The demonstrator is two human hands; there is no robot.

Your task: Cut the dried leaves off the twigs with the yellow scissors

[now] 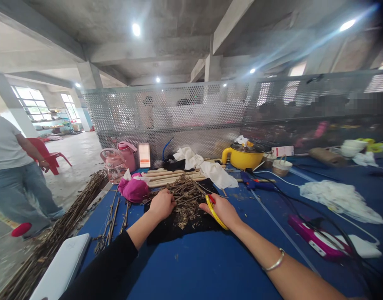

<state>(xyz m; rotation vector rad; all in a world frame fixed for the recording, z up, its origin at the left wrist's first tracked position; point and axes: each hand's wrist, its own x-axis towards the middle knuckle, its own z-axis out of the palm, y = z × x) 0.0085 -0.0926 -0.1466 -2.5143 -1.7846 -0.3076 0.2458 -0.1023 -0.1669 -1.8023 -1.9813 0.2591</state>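
My right hand [221,209] grips scissors by their yellow-and-red handles [217,214]; the blades point up and left over a heap of dry brown twigs [187,196]. At the heap's left side, my left hand [161,205] is closed with curled fingers on some of the thin twigs, though its fingertips are partly hidden. Short cut bits [187,216] lie between the hands. Under the heap is a black cloth [168,234], spread on the blue tabletop [179,266].
Beyond the heap lie pale sticks [166,177] and white cloths [221,174]. A yellow pot [246,159], a blue glue gun [257,182] and a magenta power strip [318,237] with cables are to the right. Left are a white box [61,266], a long twig bundle [58,233] and a standing person [19,166].
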